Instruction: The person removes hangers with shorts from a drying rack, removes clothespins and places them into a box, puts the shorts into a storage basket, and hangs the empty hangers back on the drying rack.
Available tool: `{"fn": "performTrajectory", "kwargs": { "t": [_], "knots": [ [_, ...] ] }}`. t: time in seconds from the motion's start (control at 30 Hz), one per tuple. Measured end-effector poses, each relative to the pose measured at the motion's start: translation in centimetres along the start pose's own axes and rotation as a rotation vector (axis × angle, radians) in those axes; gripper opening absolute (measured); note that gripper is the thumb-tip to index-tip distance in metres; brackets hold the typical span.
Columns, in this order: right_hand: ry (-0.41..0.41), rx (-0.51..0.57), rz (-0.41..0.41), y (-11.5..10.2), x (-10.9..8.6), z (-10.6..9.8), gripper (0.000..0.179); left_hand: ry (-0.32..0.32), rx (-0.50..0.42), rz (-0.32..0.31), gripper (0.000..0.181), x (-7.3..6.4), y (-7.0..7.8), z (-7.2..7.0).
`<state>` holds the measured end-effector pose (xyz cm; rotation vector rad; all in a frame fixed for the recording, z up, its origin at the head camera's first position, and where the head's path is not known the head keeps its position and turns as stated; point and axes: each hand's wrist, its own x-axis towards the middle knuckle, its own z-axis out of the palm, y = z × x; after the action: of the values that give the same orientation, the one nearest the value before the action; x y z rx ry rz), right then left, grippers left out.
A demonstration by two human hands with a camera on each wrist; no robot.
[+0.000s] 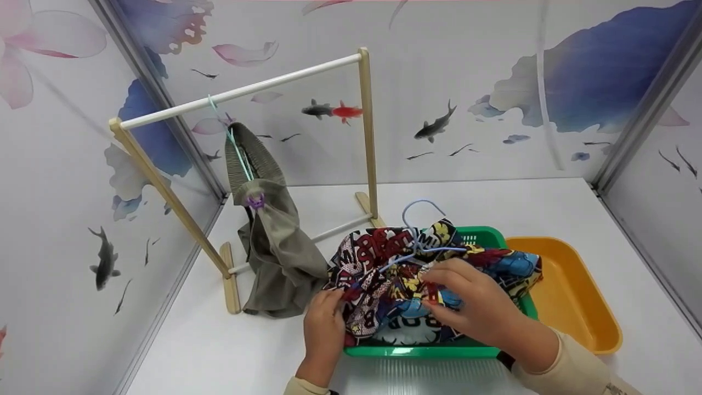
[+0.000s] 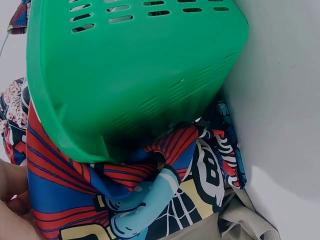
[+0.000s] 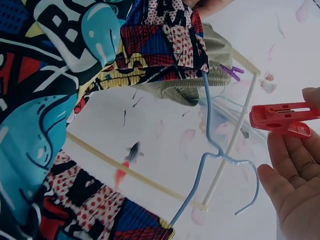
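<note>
Comic-print shorts [image 1: 378, 258] with a gathered elastic waistband [image 3: 165, 45] lie over a green basket [image 1: 428, 351]. A blue wire hanger [image 1: 421, 247] sits at the waistband, its hook pointing toward the back. At the shorts' left side, my left hand [image 1: 323, 323] grips the fabric; in the left wrist view its fingers [image 2: 17, 200] show at the lower left edge. My right hand [image 1: 471, 302] is above the shorts, pinching a red clothespin [image 3: 280, 116] between thumb and fingers, apart from the waistband in the right wrist view.
At the back left stands a wooden rack with a white rod [image 1: 247, 90]. Olive-grey trousers [image 1: 279, 241] hang from it on a light green hanger [image 1: 213, 102], with a purple clothespin [image 1: 255, 202] on their waist. An orange tray [image 1: 595, 307] is right of the basket.
</note>
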<state>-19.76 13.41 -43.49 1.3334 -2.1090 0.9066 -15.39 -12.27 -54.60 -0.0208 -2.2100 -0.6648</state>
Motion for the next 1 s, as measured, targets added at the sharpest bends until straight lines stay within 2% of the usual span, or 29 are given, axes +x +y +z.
{"fn": "performTrajectory", "kwargs": {
  "t": [0.1, 0.27, 0.43, 0.67, 0.83, 0.93, 1.0],
  "knots": [
    [0.04, -0.016, 0.004, 0.4, -0.6, -0.4, 0.029, 0.002, -0.005, 0.002, 0.03, 0.0, 0.0, 0.0],
    [0.11, -0.053, 0.033, 1.2, -1.5, -1.6, 0.037, 0.004, -0.011, -0.007, 0.027, 0.0, 0.0, 0.0],
    [0.162, -0.128, 0.095, 2.2, -2.2, -3.0, 0.048, 0.012, -0.009, -0.02, 0.029, -0.1, 0.0, 0.0],
    [0.207, -0.172, 0.228, 3.8, -3.6, -4.6, 0.057, 0.003, -0.017, -0.038, 0.03, -0.1, 0.1, 0.0],
    [0.19, -0.213, 0.334, 4.6, -4.2, -5.5, 0.037, 0.005, -0.025, -0.038, 0.03, 0.0, 0.0, 0.0],
    [0.17, -0.254, 0.426, 5.3, -4.3, -6.2, 0.048, 0.006, -0.032, -0.042, 0.029, 0.0, 0.0, 0.0],
    [0.161, -0.272, 0.481, 5.9, -4.5, -6.5, 0.047, 0.008, -0.03, -0.038, 0.03, 0.0, -0.1, 0.1]
  ]
}}
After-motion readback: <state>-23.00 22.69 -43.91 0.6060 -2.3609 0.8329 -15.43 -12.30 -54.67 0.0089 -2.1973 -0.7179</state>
